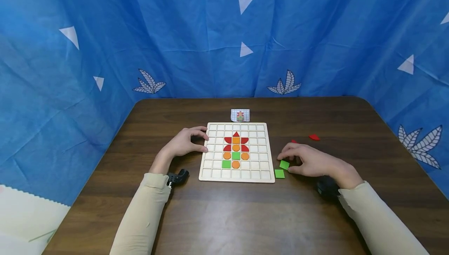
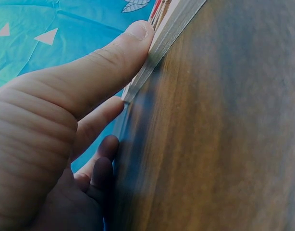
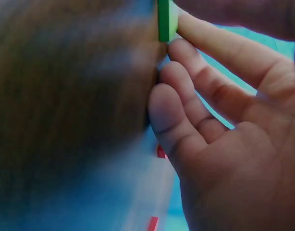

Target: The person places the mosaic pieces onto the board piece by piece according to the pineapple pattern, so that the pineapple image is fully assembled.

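A white grid board (image 1: 217,128) lies on the table, bearing a figure of red, orange and green tiles. Along its left edge rests my left hand (image 1: 184,142), thumb (image 2: 130,45) and fingertips touching the rim without wrapping round it. To the right of the board, my right hand (image 1: 310,159) pinches a green square tile (image 1: 284,165) between thumb and forefinger, close over the table. That same green tile (image 3: 163,21) shows at the top of the right wrist view, beside the fingertips. A second green square tile (image 1: 279,174) lies just nearer, by the board's right edge.
A small picture card (image 1: 240,114) with a similar coloured figure stands behind the board. Beyond my right hand lie a red tile (image 1: 314,137) and another red piece (image 1: 294,141), partly hidden. A blue curtain (image 1: 217,32) hangs behind the brown table (image 1: 228,212).
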The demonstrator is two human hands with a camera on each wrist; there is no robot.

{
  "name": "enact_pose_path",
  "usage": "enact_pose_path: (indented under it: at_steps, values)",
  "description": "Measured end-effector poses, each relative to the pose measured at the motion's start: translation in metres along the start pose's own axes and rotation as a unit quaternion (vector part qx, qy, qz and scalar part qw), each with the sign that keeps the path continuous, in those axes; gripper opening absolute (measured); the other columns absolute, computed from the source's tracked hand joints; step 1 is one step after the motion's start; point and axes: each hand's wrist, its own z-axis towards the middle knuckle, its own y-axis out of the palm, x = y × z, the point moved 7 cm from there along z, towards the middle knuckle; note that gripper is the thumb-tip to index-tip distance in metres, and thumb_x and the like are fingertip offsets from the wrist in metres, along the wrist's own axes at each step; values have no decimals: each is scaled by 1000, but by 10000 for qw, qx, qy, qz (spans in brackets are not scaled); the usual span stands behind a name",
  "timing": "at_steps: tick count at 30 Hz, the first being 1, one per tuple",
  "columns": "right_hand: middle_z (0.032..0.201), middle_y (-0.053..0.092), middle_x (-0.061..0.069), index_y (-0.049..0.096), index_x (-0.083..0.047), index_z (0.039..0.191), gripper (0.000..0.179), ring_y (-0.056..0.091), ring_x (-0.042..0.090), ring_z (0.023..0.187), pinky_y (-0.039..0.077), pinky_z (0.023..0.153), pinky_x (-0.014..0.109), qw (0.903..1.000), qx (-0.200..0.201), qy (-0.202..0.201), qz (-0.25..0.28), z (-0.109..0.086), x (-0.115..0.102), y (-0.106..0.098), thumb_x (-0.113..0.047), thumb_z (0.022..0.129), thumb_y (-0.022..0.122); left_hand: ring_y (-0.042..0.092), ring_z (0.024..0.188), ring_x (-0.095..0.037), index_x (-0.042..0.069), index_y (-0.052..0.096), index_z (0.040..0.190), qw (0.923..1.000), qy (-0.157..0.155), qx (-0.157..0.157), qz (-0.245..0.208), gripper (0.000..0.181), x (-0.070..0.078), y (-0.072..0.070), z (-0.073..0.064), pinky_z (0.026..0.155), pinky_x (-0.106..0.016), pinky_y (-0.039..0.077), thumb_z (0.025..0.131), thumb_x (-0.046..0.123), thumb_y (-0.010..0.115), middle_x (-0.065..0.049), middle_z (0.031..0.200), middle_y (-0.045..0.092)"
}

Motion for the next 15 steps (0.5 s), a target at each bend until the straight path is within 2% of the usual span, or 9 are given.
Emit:
enact_pose_path:
  at_steps: [3, 8, 15]
  values:
    - [120, 62, -3, 74, -18, 124, 36, 55, 12, 91, 52, 71, 22, 10000, -30, -42, -4, -2, 0, -2, -11, 89, 80, 43, 147, -30, 21, 76, 109, 10000, -7, 1, -19, 34, 0, 0, 0, 122, -51, 34, 80, 29, 91, -5, 153, 53]
    - [113, 63, -3, 75, -20, 116, 29, 55, 12, 89, 53, 74, 24, 9997, 136, -133, -166, -2, -2, -3, -12, 89, 81, 42, 147, -29, 22, 76, 109, 10000, -40, 9, -25, 34, -1, 0, 0, 123, -51, 34, 80, 29, 91, -4, 153, 53]
    - [107, 61, -7, 71, -21, 111, 21, 52, 9, 88, 52, 76, 25, 9981, 238, 204, -538, 0, -3, 0, -18, 92, 79, 43, 147, -29, 22, 76, 109, 10000, -67, 10, -39, 34, -2, 1, 0, 123, -51, 35, 80, 30, 90, -3, 153, 54]
